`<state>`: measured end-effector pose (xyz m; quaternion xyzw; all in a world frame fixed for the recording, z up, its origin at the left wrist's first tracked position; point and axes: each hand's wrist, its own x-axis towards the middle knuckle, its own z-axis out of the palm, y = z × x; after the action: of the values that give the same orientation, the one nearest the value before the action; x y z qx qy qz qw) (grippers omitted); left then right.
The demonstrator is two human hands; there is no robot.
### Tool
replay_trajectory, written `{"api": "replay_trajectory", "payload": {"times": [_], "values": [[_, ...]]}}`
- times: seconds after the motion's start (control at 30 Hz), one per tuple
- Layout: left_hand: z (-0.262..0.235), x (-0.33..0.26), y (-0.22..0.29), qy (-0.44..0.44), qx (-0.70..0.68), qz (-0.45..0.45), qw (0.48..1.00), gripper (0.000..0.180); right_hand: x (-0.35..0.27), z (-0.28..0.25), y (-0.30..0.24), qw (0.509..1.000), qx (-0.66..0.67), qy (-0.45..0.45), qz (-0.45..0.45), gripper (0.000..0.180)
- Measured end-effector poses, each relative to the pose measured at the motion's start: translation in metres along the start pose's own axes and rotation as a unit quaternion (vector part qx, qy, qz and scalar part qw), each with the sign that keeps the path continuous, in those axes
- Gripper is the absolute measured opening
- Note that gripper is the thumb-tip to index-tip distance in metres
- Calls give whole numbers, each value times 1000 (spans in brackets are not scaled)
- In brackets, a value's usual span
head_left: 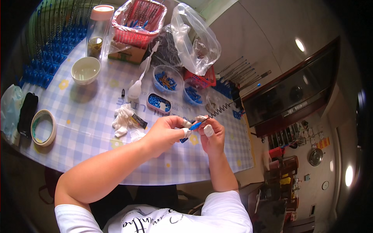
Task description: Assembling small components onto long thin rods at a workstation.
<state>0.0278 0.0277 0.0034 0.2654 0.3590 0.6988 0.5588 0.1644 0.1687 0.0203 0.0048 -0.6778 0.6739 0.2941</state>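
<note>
Over the front of the table, my left hand [167,134] and my right hand [213,138] are brought close together. Both pinch the blue end piece [195,126] of a thin black coiled wire [220,110]. From my fingers the wire runs up to the right, its coil in the middle and a small blue tip at its far end. White coverings wrap several of my fingertips. A second, dark blue bit [184,140] shows just under my left fingers; whether it belongs to the same piece I cannot tell.
Beyond my hands stand a tub of blue and brown parts [165,79], a tub of blue parts [193,95], an oval tin [159,103] and a white squeeze bulb [135,90]. Crumpled tissue [123,118], a bowl [86,70], a tape roll [43,128] and racked coiled wires [44,60] lie leftward.
</note>
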Motion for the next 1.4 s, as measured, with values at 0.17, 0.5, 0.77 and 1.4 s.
{"api": "replay_trajectory", "payload": {"times": [0.17,0.5,0.77,1.4], "values": [[0,1,1,-1,-2,-19,1000,22,0,6,-5,998,27,51,20,23],[-3,4,-5,-5,-15,-16,1000,19,-1,9,-4,998,-9,62,24,16],[5,0,-5,19,30,37,999,20,-2,7,-4,997,-17,65,25,14],[6,-3,-9,21,118,98,988,26,-1,7,-3,999,-16,48,10,11]]}}
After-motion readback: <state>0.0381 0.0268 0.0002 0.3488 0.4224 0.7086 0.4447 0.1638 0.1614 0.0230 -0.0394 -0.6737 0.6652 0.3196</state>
